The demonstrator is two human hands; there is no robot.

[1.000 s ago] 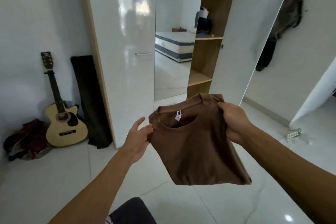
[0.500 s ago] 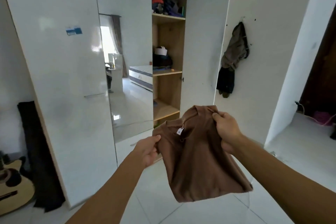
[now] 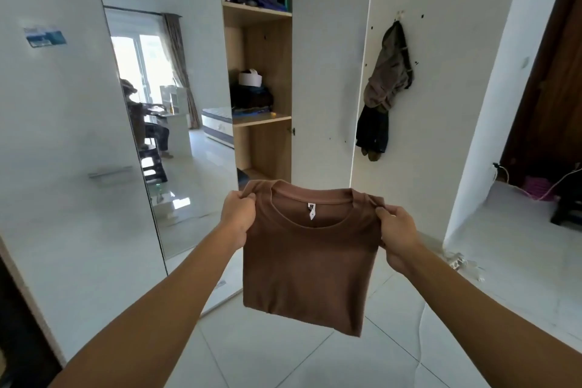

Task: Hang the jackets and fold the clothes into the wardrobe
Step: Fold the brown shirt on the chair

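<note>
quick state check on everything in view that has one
brown folded t-shirt: held up in the air, collar on top
left hand: grips a shoulder
right hand: grips the other shoulder
white wardrobe door: open
grey jacket: hanging on the wall

There is a single view, from a wide-angle camera worn on the person's head, looking forward and slightly down along both outstretched forearms. It faces the tall white wardrobe with open wooden shelves [image 3: 261,123] at the far centre, with the glossy white tiled floor [image 3: 283,362] near the bottom edge. Straight lines bow toward the frame's edges.
</note>
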